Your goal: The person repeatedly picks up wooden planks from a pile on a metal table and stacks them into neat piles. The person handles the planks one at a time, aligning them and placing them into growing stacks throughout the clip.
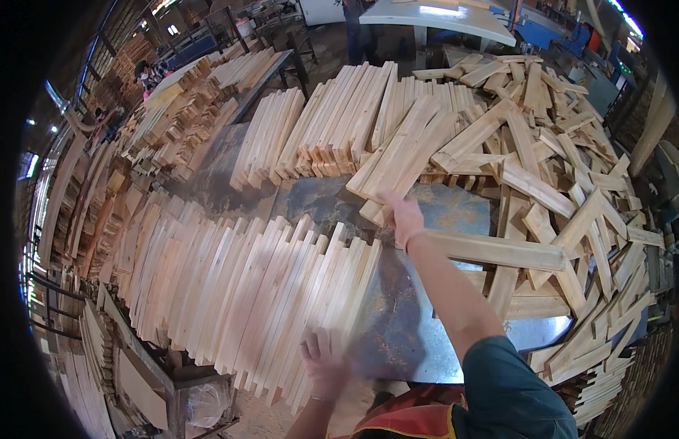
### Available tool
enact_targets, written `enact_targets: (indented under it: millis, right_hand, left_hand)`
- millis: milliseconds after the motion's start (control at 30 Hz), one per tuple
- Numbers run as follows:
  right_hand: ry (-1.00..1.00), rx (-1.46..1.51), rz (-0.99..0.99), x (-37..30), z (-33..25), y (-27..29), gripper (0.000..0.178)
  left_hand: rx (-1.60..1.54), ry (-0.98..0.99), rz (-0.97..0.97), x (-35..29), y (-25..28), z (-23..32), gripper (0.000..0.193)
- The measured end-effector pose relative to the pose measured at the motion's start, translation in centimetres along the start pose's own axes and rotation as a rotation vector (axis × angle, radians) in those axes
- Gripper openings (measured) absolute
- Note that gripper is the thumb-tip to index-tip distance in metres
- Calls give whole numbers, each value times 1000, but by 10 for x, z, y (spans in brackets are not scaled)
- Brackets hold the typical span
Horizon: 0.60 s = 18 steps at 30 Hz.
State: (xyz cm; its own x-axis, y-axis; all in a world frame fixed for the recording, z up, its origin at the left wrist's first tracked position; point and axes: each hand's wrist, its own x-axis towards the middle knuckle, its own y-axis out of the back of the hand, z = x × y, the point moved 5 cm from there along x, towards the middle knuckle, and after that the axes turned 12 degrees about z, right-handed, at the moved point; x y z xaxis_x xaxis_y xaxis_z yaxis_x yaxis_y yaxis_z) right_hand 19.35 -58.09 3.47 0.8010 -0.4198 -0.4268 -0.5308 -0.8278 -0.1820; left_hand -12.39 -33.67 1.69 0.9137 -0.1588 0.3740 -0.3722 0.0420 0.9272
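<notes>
My right hand [404,218] is stretched forward, its fingers closed on the near end of a pale wooden board [416,164]. A second board [393,154] lies alongside that one, and both slant over the stacked boards behind them. My left hand [325,360] is low in the middle, fingers extended, at the near right end of a long row of wooden strips [259,293] standing side by side on edge. It is slightly blurred, and I cannot tell how firmly it touches the strips.
A jumbled heap of boards [537,183] covers the right of the metal table [405,322], which carries scattered sawdust. Neat stacks of boards [346,117] stand along the far side. More piled timber [171,102] is at the far left. A pale worktable [442,20] stands beyond.
</notes>
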Motion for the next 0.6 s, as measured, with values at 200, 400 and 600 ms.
enact_targets:
  millis: [200, 400, 600]
  right_hand:
    - [36, 561, -135, 75, 1, -1, 60]
    - [-133, 203, -178, -154, 8, 119, 60]
    - [-154, -529, -523, -319, 127, 195, 84]
  left_hand:
    - [18, -60, -61, 13, -2, 10, 77]
    - [-180, -10, -89, 18, 20, 14, 82]
    - [-1106, 571, -789, -1, 27, 72, 91]
